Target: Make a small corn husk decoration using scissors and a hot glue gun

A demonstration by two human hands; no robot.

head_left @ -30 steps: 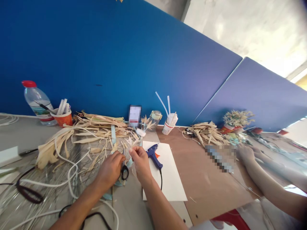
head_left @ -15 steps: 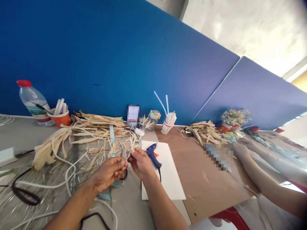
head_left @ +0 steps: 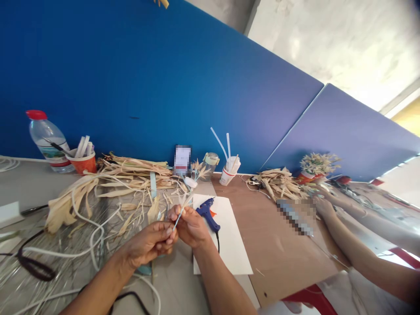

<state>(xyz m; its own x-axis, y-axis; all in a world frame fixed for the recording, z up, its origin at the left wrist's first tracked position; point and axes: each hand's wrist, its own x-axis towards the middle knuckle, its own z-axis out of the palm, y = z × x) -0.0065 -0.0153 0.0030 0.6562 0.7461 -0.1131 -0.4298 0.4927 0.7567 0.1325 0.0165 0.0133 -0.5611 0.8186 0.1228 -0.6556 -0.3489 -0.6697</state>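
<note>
Between my hands is a thin light-blue stem (head_left: 178, 218) with pale, pointed husk strips (head_left: 184, 200) at its upper end, like a small husk flower. It tilts up and to the right. My left hand (head_left: 152, 243) pinches the lower end between thumb and fingers. Higher up, my right hand (head_left: 190, 225) has its fingers closed around the stem just below the pale strips. Part of the stem is hidden by the fingers. A blue glue gun (head_left: 209, 215) lies on a white sheet (head_left: 229, 238) just right of my right hand.
Dried corn husks (head_left: 138, 168), loose scraps and a white cable (head_left: 98, 236) spread over the left side. A bottle (head_left: 50, 146), an orange cup (head_left: 83, 164), a phone (head_left: 182, 159) and a cup with glue sticks (head_left: 227, 176) line the blue partition. At right, another person's hands (head_left: 323, 205) work.
Both hands have dropped slightly, and the left has shifted a little right. More of the blue stem shows between them. The glue gun stays on the sheet.
</note>
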